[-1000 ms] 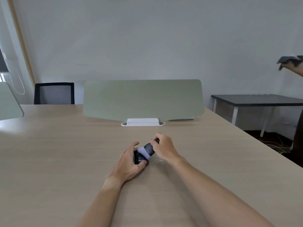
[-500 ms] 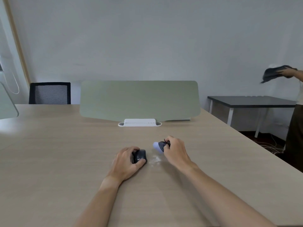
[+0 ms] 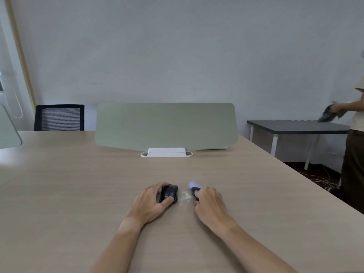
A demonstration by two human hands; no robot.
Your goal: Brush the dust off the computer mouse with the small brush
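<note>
Left-hand grip: the left hand (image 3: 150, 201) holds the small black computer mouse (image 3: 169, 193), fingers curled over its far left side and thumb pressed against its near edge, where white lettering shows, partly covered. The mouse sits flat on the pale wood-grain worktop (image 3: 78, 194), at centre and near the person. Right-hand grip: the right hand (image 3: 209, 202) clasps the small brush with a dark handle and pale lavender head (image 3: 194, 186); the fingers wrap the handle and hide most of it, and the head sticks out past the knuckles, pointing away and to the left. Brush and mouse are apart, not touching. Between them a patch of white dust (image 3: 185, 196) lies on the worktop, just beside the mouse's right edge. Both forearms are bare and reach in from the lower edge of the view. Further back on the worktop stands a sage-green rounded divider panel (image 3: 166, 126) in a white plastic base (image 3: 166, 152). A black mesh-backed chair (image 3: 59, 117) stands behind the worktop at far left. At right, well apart, is a dark-topped side table with white legs (image 3: 295, 126); a second person (image 3: 354, 144) stands at its end holding a dark grey cloth (image 3: 328, 115) over the top.
</note>
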